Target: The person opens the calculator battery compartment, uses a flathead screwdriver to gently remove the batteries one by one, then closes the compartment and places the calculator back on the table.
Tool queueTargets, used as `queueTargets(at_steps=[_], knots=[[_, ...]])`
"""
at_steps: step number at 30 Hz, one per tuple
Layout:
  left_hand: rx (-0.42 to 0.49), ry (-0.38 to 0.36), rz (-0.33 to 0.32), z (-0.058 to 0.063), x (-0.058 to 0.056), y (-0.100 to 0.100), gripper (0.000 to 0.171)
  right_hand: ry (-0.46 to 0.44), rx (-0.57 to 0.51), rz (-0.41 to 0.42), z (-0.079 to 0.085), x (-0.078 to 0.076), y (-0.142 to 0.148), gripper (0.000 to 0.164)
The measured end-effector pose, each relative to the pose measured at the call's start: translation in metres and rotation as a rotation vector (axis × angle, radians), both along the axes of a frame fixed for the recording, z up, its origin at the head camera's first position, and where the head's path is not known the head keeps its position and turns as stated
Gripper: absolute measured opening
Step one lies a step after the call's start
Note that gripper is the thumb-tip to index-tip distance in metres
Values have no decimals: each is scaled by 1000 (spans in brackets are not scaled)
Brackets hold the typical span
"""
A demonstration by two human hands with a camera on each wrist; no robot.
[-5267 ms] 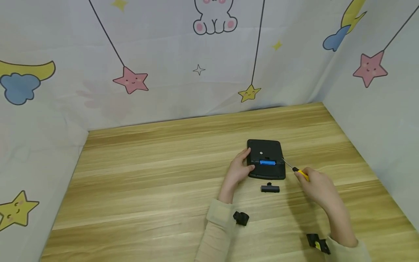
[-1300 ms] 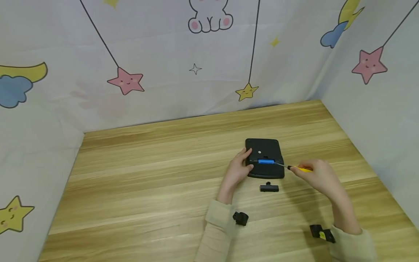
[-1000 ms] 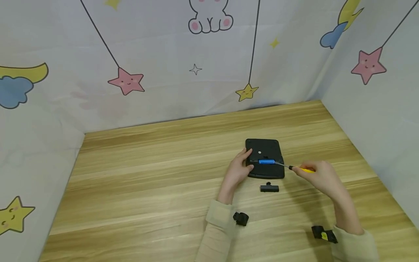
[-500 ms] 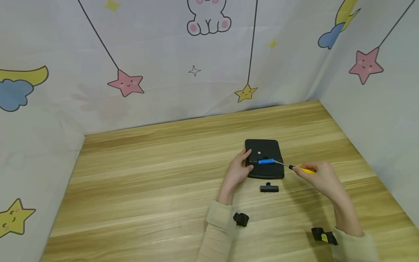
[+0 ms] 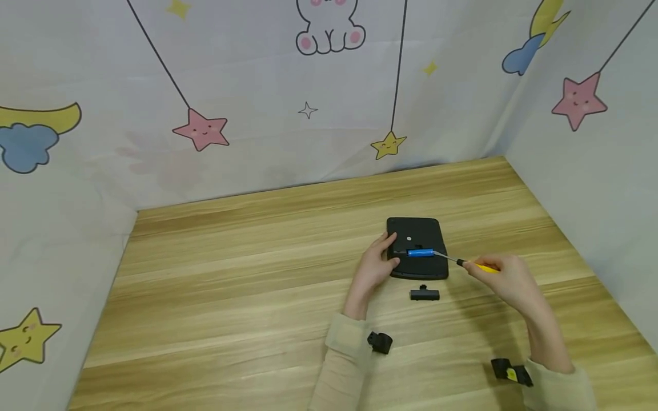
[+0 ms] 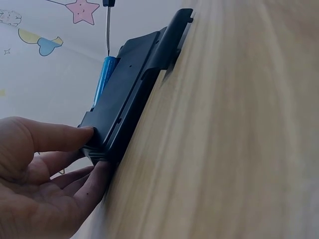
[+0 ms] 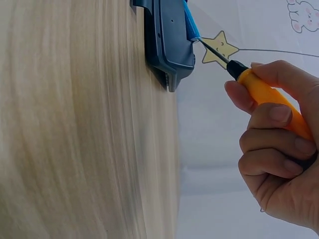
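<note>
— Device, black?
— On worktop, left edge gripped by left hand.
— Battery, blue?
— At device's middle, right end raised.
— Screwdriver, yellow-handled?
— At device's right, gripped by right hand.
— Cover?
— In front of device.

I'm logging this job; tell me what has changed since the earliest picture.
In the head view, the screwdriver has moved left, from the right edge of the black device to the right end of the battery, and that end looks tilted up. Nothing was grabbed or released: the right hand still holds the screwdriver, the left hand grips the black device, and the cover lies where it did.
</note>
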State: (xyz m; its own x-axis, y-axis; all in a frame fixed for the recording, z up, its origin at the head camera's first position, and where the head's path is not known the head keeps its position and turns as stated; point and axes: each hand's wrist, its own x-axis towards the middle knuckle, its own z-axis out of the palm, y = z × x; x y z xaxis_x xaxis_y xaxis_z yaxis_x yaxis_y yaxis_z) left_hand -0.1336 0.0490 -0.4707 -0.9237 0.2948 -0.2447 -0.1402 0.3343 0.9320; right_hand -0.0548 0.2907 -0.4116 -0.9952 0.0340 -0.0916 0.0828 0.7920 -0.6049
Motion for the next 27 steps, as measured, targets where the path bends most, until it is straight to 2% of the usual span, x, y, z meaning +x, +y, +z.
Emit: queueTargets(at_steps=[16,27], knots=[[2,0,-1,-2,-1,0,60,57,4,-118,-4,1,-4,39],[12,3,-7,-1,-1,0,60,57,-6,-147,-7,3,-2,41]])
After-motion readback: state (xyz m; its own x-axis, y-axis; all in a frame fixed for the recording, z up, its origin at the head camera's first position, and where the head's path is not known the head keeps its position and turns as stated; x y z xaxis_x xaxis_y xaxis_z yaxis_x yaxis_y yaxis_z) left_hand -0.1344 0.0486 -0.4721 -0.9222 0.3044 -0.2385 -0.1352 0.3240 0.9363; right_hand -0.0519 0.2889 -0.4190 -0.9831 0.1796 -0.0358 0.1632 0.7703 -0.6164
